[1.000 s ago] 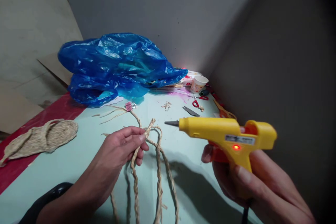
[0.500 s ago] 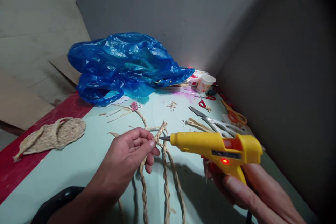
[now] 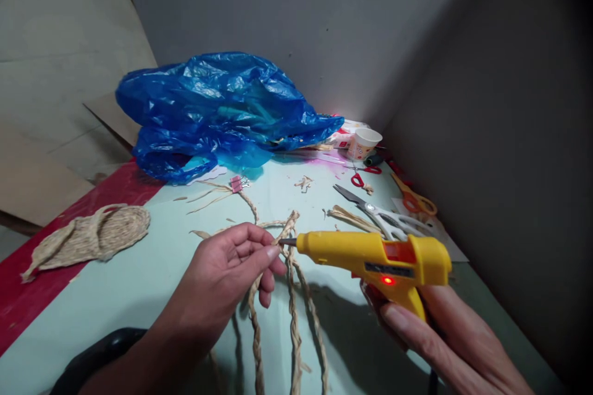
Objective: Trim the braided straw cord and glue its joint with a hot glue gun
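Observation:
Pinched between thumb and fingers of my left hand [image 3: 241, 262] is a braided straw cord [image 3: 288, 226], its short end sticking up. Lengths of the braid hang down toward me below the hand. My right hand [image 3: 435, 333] is wrapped round the handle of a yellow glue gun [image 3: 370, 253], which has a glowing red light on its side. The gun's dark nozzle points left and reaches the braid just by my left thumb tip; whether glue is coming out is too small to tell. A pink binder clip [image 3: 236, 184] grips the far end of a braid with loose strands.
On the left lies a woven straw slipper [image 3: 99, 231]. A blue plastic bag [image 3: 217, 111] fills the back, near a paper cup [image 3: 364, 144]. To the right are grey-handled scissors [image 3: 384, 216], orange scissors [image 3: 414, 199], red scissors [image 3: 357, 180] and a straw bundle [image 3: 352, 220]. Walls rise behind and right.
The glue gun and my right hand have shifted slightly left, bringing the nozzle in against the braid. My left hand has barely moved and keeps its pinch.

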Tool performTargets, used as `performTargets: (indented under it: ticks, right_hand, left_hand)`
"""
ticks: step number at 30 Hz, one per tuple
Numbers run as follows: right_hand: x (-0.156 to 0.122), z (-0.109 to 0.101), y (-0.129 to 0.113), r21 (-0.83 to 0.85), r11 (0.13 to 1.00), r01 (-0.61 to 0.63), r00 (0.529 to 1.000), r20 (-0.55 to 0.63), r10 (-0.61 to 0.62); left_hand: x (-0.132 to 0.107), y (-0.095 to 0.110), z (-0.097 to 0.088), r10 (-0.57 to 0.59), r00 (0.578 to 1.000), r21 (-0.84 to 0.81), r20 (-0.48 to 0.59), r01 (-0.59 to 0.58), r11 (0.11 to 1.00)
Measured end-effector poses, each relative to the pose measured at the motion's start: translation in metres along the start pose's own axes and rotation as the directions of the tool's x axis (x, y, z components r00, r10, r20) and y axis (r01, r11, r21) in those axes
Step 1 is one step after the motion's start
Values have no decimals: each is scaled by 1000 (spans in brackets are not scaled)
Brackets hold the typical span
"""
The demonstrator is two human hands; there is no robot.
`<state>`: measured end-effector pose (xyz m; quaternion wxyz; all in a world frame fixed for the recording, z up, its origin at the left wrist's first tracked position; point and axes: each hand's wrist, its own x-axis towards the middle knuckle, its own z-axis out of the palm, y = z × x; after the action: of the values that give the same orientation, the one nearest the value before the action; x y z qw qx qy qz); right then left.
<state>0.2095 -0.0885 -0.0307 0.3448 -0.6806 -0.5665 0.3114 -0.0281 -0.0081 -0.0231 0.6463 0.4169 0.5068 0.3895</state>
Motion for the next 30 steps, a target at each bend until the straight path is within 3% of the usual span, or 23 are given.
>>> performTargets:
  ticks: [11,19,24,30]
  right_hand:
    - [0,-2,9,-50,977,207,978,29,-206]
    - [1,0,-1,-78,987,141,990,-22,-143]
    - [-3,3,-11,-68,998,13,992,-127,-22]
    - [-3,2,-6,-88,991,96,989,-100,-105]
  left_hand:
    - [2,-3,-1,0,1000,12,12,0,1000]
    - [2,-3,-1,-8,1000,23,24,8,1000]
    - [1,-3,0,-6,1000,9,15,6,1000]
    - [0,-1,1,-4,1000,25,5,4,1000]
